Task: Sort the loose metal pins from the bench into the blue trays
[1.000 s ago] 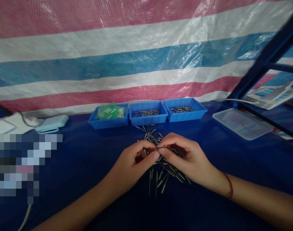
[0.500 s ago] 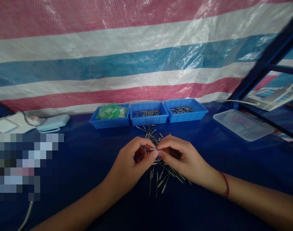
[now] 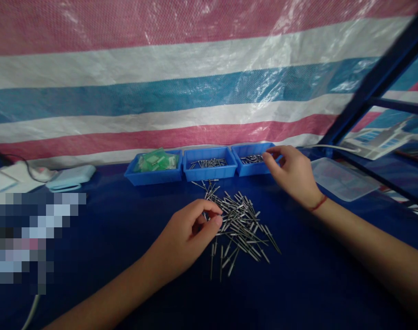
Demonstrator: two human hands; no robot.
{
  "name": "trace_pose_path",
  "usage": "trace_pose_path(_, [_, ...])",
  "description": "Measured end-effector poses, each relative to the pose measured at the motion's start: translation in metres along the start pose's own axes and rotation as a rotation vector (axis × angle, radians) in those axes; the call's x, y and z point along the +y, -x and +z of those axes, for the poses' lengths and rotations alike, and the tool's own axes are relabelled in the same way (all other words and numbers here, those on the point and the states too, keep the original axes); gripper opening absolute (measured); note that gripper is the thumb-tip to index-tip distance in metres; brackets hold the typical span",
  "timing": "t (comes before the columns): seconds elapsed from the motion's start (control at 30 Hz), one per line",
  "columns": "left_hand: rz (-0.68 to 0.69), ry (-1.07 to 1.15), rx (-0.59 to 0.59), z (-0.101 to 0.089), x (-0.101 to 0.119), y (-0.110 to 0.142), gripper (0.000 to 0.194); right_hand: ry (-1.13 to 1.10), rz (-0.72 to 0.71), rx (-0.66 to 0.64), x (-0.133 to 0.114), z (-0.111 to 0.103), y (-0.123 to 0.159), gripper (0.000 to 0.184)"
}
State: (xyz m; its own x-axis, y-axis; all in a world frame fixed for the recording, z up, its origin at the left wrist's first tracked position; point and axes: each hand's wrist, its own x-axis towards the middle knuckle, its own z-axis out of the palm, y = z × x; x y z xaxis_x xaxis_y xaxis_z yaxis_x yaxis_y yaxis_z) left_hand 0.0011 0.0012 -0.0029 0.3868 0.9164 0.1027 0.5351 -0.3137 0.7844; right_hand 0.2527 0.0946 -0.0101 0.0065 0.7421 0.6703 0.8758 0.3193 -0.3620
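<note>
We have silvery metal rivets [image 3: 214, 162] in two blue plastic bins [image 3: 209, 174], a loose heap [image 3: 241, 220] left outside. Our left hand [image 3: 191, 229] and right hand [image 3: 293, 174] pinch narrowly; whether holding anything, we cannot tell.

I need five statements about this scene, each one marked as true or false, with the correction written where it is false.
1. The right hand is at the right blue bin. True.
2. The green packets lie in the right blue bin. False: they lie in the left blue bin.
3. The left hand is at the left side of the pile of metal pins. True.
4. The red bracelet is on the left wrist. False: it is on the right.
5. The middle blue bin holds metal pins. True.
</note>
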Motion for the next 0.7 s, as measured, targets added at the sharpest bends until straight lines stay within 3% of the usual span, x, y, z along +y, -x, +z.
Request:
trace_pose_path(0.17, [0.124, -0.278, -0.154, -0.017, -0.002, -0.001, 0.015, -0.039, -0.013, -0.037, -0.003, 0.0, 0.008, 0.019])
trace_pose_path(0.37, [0.108, -0.507, -0.332, -0.02, -0.008, 0.001, 0.013, -0.147, -0.146, -0.199, -0.023, 0.002, 0.025, 0.016])
trace_pose_path(0.53, [0.126, -0.604, -0.341, -0.016, -0.006, -0.002, 0.019, -0.277, -0.244, -0.319, -0.042, -0.003, 0.033, 0.013])
trace_pose_path(0.7, [0.155, -0.739, -0.289, -0.013, -0.006, -0.003, 0.023, -0.377, -0.51, -0.542, -0.064, -0.01, 0.047, 0.018])
